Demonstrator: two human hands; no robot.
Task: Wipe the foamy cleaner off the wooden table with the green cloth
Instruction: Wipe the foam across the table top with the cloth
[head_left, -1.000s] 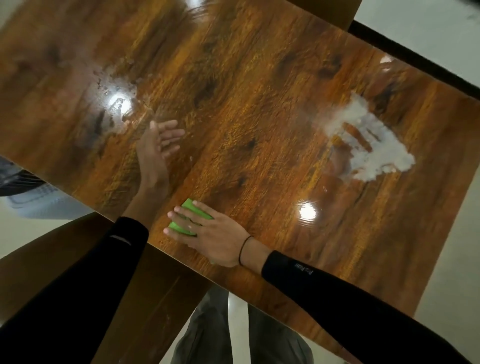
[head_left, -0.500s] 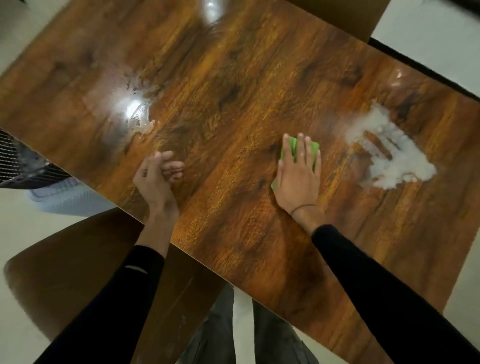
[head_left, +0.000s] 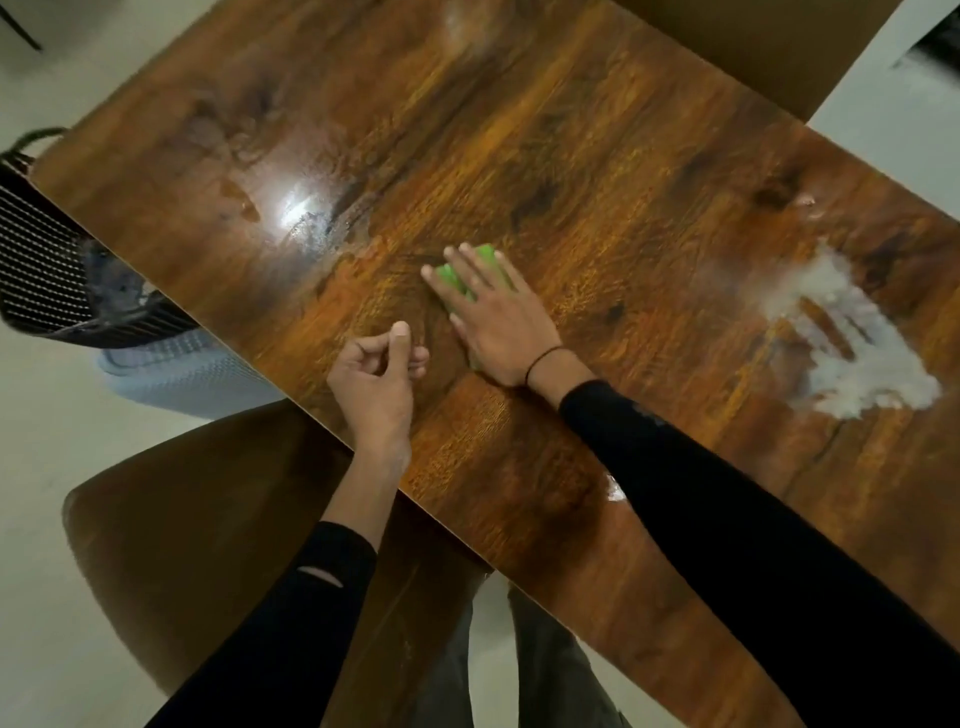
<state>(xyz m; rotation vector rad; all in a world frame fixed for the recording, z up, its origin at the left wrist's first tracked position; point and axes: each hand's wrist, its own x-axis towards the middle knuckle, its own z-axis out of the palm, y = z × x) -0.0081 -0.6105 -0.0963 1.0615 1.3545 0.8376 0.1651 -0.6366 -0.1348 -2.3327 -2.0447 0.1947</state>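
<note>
The right hand (head_left: 501, 325) lies flat on the green cloth (head_left: 470, 273), fingers spread, pressing it against the wooden desk (head_left: 597, 171). The grip here is a palm-down press, not a pinch: the cloth is trapped between hand and desk, with only its far edge showing past the fingertips. The left hand (head_left: 376, 382) sits just beside the right wrist, near the desk's edge; its grip is loosely curled, thumb near the fingertips, holding nothing that can be seen.

The main patch of white foam (head_left: 852, 343) lies well off to the right of the pressing hand, untouched and thick. To the left of the grip and farther from the person, a wet, shiny smear (head_left: 301, 218) catches the light, which suggests thin residue there as well.

To do this step well, the person would likely keep the palm weight even so the cloth does not bunch or slip out from under the fingers. A sweep toward the foam should gather it inward instead of pushing it over the right edge of the desk. The cloth is small against that patch, so it will probably load up fast; folding to a clean face between passes would help. The free hand could brace on the desk for balance during the longer reach.
</note>
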